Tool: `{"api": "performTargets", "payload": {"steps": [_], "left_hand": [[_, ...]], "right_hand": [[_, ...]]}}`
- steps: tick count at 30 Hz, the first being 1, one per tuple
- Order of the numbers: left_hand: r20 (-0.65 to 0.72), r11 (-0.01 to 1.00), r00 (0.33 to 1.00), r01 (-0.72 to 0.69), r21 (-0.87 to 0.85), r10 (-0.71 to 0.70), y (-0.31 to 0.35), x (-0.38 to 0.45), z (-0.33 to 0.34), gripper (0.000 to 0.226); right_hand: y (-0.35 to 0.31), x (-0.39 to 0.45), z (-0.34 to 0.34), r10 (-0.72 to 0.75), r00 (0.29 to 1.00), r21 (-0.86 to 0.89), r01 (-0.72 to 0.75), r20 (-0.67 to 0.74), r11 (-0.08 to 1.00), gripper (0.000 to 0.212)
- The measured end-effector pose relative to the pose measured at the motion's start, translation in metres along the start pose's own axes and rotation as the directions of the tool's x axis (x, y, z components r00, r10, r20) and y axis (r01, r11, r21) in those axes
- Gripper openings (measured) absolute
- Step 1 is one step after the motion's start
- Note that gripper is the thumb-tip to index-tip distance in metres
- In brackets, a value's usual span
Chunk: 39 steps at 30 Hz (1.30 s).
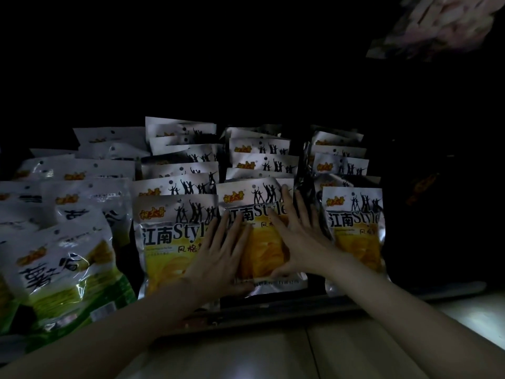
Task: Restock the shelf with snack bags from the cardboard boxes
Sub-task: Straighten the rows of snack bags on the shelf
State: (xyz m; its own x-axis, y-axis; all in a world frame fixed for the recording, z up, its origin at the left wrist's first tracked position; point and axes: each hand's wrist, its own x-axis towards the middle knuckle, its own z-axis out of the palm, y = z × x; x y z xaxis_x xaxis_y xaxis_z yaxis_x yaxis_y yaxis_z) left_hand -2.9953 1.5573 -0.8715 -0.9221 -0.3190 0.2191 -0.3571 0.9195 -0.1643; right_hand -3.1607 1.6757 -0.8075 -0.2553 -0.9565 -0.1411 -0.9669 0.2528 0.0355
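Yellow-and-silver snack bags stand in 3 rows on the dark shelf [300, 303], each row running back into shadow. Both hands lie flat on the front bag of the middle row [257, 214]: the left hand [218, 255] with straight, spread fingers pressing its lower left part, the right hand [297, 236] with fingers extended over its upper right, thumb at the bottom edge. Neither hand curls round it. Green-and-white bags [68, 263] crowd the shelf to the left. Another blurred packet [437, 26] shows at the top right corner.
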Motion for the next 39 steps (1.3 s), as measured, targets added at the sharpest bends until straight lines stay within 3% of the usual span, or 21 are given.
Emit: {"api": "performTargets", "payload": {"steps": [9, 13, 16, 21, 25, 32, 39], "left_hand": [[-0.012, 0.983, 0.986, -0.168, 0.069, 0.169, -0.001, -0.019, 0.009, 0.103], [-0.051, 0.968, 0.970, -0.232, 0.098, 0.238, -0.007, -0.024, -0.001, 0.091], [-0.101, 0.973, 0.973, -0.198, 0.115, 0.210, -0.007, -0.019, -0.012, 0.089], [-0.026, 0.971, 0.984, -0.170, 0.168, 0.177, -0.003, -0.007, -0.003, 0.120], [-0.005, 0.976, 0.988, -0.152, 0.155, 0.155, 0.002, -0.009, 0.002, 0.123], [-0.012, 0.990, 0.996, -0.083, 0.111, 0.085, 0.015, -0.010, 0.004, 0.126], [0.003, 0.968, 0.974, -0.224, 0.112, 0.225, -0.013, -0.020, -0.004, 0.102]], "right_hand": [[-0.002, -0.025, 0.026, -0.018, 1.000, -0.003, 0.018, -0.019, 1.000, 0.131], [-0.001, -0.032, 0.024, 0.013, 0.993, -0.125, -0.028, -0.117, 0.992, 0.134], [0.001, -0.030, 0.016, 0.003, 0.982, -0.186, -0.039, -0.189, 0.982, 0.129], [-0.002, -0.026, 0.018, -0.024, 1.000, -0.082, 0.023, -0.017, 0.996, 0.128], [0.001, -0.024, 0.021, -0.063, 0.995, 0.053, 0.059, 0.083, 0.997, 0.126], [0.009, -0.019, 0.020, -0.117, 0.992, -0.047, 0.119, 0.037, 0.992, 0.125], [0.013, -0.028, 0.038, -0.157, 0.987, -0.132, 0.158, 0.014, 0.979, 0.121]]}}
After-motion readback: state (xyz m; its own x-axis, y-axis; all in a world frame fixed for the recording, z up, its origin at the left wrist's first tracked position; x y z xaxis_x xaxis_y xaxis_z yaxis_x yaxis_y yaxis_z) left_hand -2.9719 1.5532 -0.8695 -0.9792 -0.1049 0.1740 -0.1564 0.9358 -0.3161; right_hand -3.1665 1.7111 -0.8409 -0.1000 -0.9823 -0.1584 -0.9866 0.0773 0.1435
